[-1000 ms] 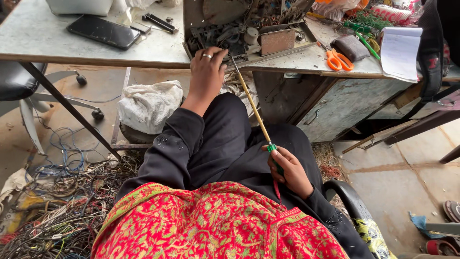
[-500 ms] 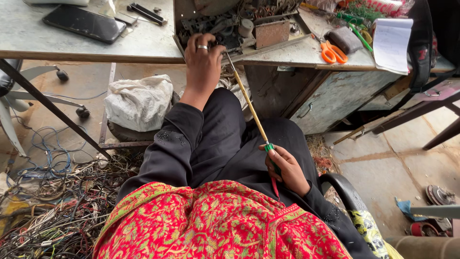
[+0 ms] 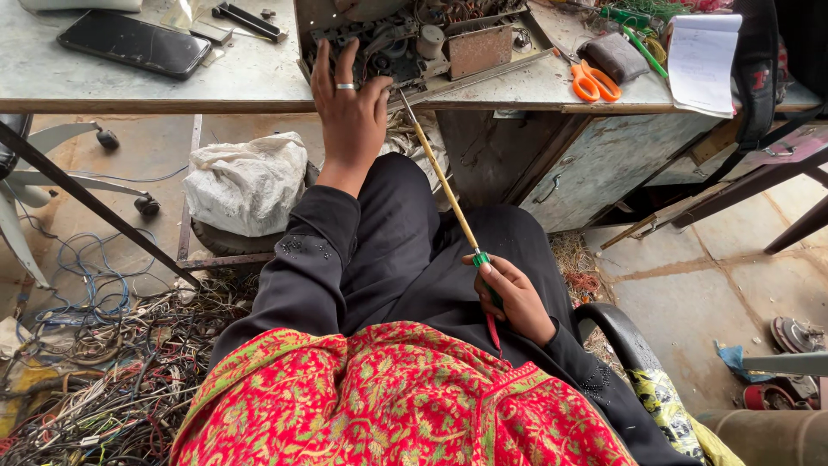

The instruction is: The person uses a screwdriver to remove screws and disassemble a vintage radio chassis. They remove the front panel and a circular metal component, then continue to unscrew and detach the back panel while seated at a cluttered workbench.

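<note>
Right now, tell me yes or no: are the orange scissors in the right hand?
No. The orange scissors lie on the table, while the right hand holds a long screwdriver over the lap.

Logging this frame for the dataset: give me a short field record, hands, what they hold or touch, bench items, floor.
left hand: on the open electronic chassis at the table edge, ring on one finger
right hand: grips a long tool by its green and red handle, tip up toward the chassis
table: black phone, orange scissors, notepad
floor: wire tangle, white bag
</note>
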